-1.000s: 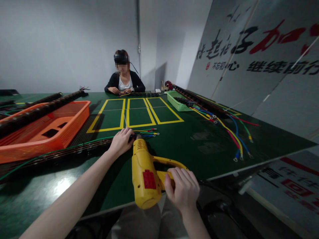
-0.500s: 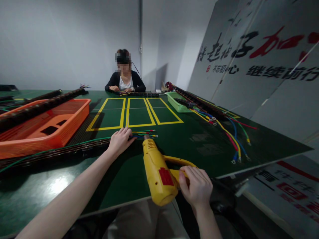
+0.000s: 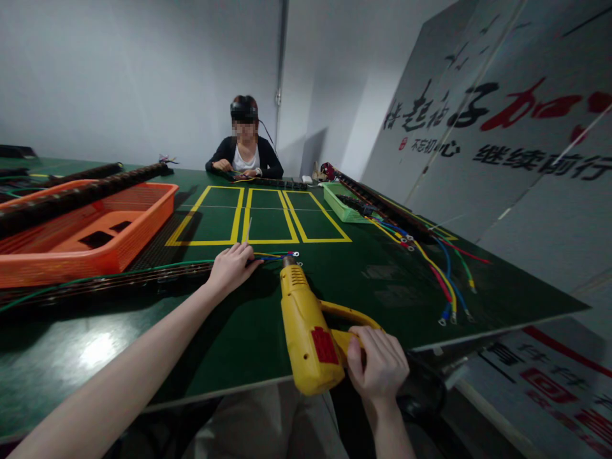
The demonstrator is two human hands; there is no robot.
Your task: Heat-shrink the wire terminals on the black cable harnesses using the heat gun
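Note:
My right hand (image 3: 377, 366) is closed round the handle of a yellow heat gun (image 3: 308, 328) near the table's front edge. The gun's nozzle points away from me at the ring-terminal ends of a small bundle of coloured wires (image 3: 280, 257). My left hand (image 3: 232, 268) rests on the green table (image 3: 335, 280) with its fingers curled over that same bundle, just left of the nozzle. A long dark wire harness (image 3: 109, 280) runs from under this hand toward the left.
An orange plastic basket (image 3: 90, 233) sits at the left with dark harnesses lying over it. Yellow tape rectangles (image 3: 261, 217) mark the table's middle. A green tray (image 3: 342, 199) and a harness with coloured wire ends (image 3: 444, 274) lie at the right. A person (image 3: 245, 153) sits at the far end.
The heat gun and my right hand have shifted right, so the nozzle now sits at the wire tips instead of beside my left hand. The left hand has stayed on the bundle.

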